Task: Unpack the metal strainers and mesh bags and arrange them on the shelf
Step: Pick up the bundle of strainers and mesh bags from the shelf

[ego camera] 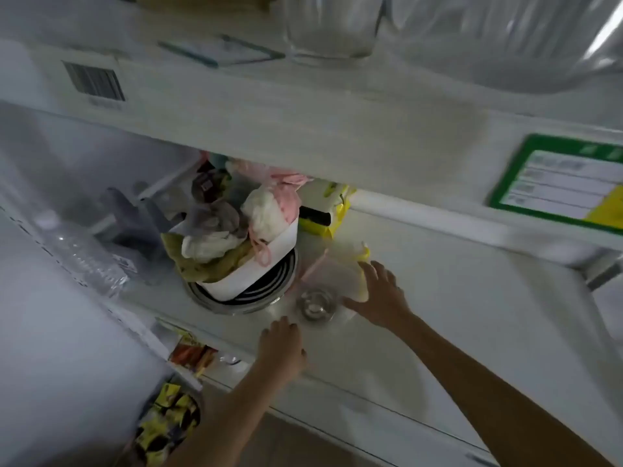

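A small metal strainer (316,304) inside a clear plastic wrapper lies on the white shelf (438,298), between my two hands. My right hand (379,293) rests on the wrapper's right side, fingers spread over it. Just below and left of the strainer, my left hand (281,345) sits at the shelf's front edge with fingers curled and knuckles up; nothing shows in it. To the left stands a stack of round metal strainers (236,298) carrying a white tub (269,264) heaped with white, pink and olive mesh bags (242,227).
A yellow packet (323,214) lies at the back of the shelf. Clear plastic goods (84,257) fill the left side. The upper shelf (303,119), with a barcode and a green price label (566,183), overhangs closely. Yellow snack packets (168,419) sit below left.
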